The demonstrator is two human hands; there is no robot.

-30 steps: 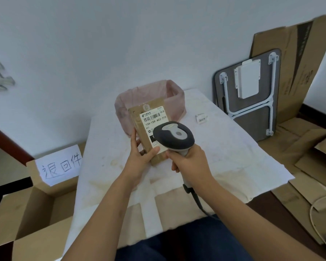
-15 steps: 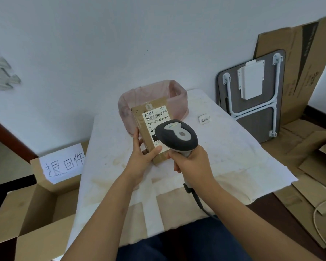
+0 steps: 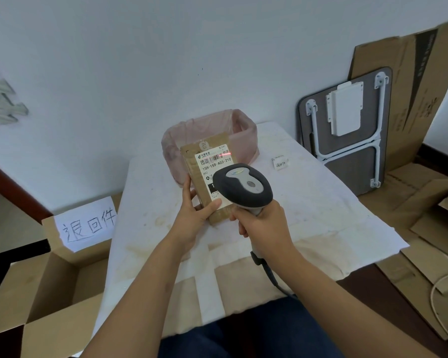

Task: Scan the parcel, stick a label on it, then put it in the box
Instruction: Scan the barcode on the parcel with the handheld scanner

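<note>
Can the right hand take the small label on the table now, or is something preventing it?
Probably not yet. The right hand is closed around the scanner. The path to the label looks free, but the hand is occupied.

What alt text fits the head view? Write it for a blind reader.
The left hand holds a parcel upright while the right hand aims a scanner at its barcode, lit red. An open box sits left of the table.
</note>
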